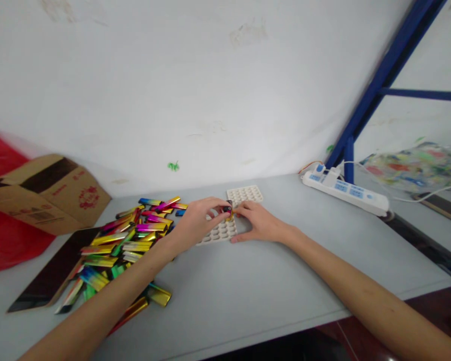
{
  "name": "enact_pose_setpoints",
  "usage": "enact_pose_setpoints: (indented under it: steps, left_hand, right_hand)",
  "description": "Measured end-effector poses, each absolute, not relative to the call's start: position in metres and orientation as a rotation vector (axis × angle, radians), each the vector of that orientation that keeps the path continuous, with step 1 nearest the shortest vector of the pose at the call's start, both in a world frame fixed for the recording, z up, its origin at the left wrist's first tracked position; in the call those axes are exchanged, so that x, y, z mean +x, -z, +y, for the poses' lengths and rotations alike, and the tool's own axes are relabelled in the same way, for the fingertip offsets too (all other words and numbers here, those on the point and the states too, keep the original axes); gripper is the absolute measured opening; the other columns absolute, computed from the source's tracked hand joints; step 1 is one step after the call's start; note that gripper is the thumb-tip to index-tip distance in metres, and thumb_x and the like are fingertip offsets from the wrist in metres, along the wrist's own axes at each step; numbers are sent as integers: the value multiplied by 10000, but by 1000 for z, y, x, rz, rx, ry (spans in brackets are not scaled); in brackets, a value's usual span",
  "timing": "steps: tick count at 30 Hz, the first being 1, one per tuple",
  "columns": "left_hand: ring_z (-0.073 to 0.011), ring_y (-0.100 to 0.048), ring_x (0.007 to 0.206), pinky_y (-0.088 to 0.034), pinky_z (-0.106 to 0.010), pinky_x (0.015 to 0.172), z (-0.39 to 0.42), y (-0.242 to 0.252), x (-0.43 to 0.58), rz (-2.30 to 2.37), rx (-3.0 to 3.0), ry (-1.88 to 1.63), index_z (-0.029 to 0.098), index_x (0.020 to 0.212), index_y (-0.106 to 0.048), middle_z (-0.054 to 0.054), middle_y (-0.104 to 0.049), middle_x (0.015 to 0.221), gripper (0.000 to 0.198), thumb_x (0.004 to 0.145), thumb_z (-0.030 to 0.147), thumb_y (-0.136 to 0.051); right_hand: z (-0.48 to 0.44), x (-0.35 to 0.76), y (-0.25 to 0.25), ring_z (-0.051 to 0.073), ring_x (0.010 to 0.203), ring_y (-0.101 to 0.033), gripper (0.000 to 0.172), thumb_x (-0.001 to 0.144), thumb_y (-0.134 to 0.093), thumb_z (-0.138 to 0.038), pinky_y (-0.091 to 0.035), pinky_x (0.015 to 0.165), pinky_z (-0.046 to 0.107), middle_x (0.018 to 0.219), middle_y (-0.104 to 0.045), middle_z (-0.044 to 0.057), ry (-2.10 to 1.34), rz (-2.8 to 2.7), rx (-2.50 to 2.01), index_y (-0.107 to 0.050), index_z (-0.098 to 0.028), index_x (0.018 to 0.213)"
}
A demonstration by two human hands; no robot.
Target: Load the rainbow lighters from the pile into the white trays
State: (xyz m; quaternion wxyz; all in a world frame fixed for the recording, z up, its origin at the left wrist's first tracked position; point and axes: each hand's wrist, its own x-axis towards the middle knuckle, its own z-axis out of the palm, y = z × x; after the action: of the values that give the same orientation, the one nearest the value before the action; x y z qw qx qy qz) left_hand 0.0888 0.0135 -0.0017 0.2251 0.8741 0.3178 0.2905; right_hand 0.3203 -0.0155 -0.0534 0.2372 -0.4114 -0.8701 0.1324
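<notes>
Several metallic, colour-graded lighters (150, 227) with black ends lie in a loose pile under and beside my left forearm. My left hand (197, 223) is closed, thumb and fingers pinching a lighter (229, 211) with a black top and a yellow lower part above the cream tray. That cream tray (220, 233), full of oval holes, is partly covered by my left hand. From the right, my right hand (257, 223) reaches to the tray's edge, its thumb spread from the fingers. Its fingertips are close to the lighter; whether they touch it is hard to see.
A second holed cream tray (253, 192) lies behind, near the wall. At left are an open cardboard box (63, 200), red plastic (7, 245) and a dark flat panel (56, 271). A white power strip (346, 193) with cables sits at right, by a blue metal frame (364, 100).
</notes>
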Motion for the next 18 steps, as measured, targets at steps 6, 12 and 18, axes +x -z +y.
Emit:
enact_pose_setpoints:
  steps: [6, 12, 18]
  left_hand:
    - [-174, -739, 789, -595, -276, 744, 6, -3, 93, 905, 2406, -782, 182, 1042, -744, -58, -793, 1011, 229, 922, 350, -644]
    - [-183, -725, 803, -575, -309, 795, 3, -3, 94, 1018, 2471, -720, 237, 1182, -658, -21, -786, 981, 308, 897, 348, -692]
    - [-208, -722, 858, -573, -336, 861, 10, -15, 58, 1167, 2469, -819, 227, 1118, -655, -58, -776, 1007, 366, 885, 507, -686]
  right_hand:
    - [-16, 320, 52, 301, 1032, -599, 714, 751, -835, -649, -489, 922, 427, 1132, -655, 123, -358, -2389, -1127, -652, -160, 1237]
    - [-16, 320, 52, 301, 1028, -603, 705, 746, -835, -656, -491, 916, 423, 1122, -655, 123, -347, -2393, -1124, -661, -160, 1216]
    - [-17, 321, 52, 303, 1034, -606, 718, 751, -825, -666, -492, 922, 422, 1135, -651, 124, -345, -2390, -1135, -649, -161, 1230]
